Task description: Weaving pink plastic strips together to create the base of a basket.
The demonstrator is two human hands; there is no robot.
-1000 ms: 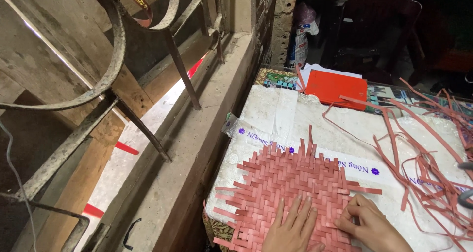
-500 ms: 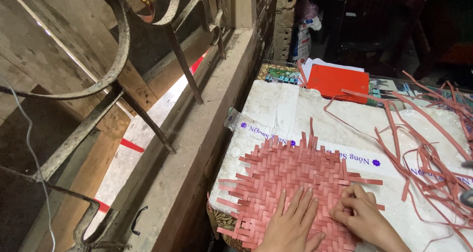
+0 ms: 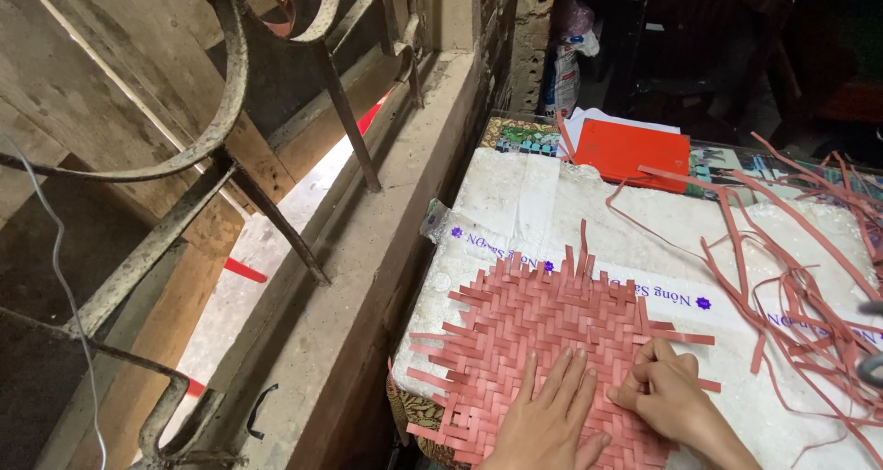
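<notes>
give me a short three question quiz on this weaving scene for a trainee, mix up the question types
1. True or false: the left hand lies flat, fingers spread, on the woven pink mat.
2. Multiple choice: the loose pink strips lie A) left of the mat, B) right of the mat, C) under the red folder.
3. Short answer: what is the right hand doing at the mat's right edge?

Key
1. True.
2. B.
3. Its fingers are curled in a pinching grip on strip ends there; exactly which strip it holds is too small to tell.
</notes>
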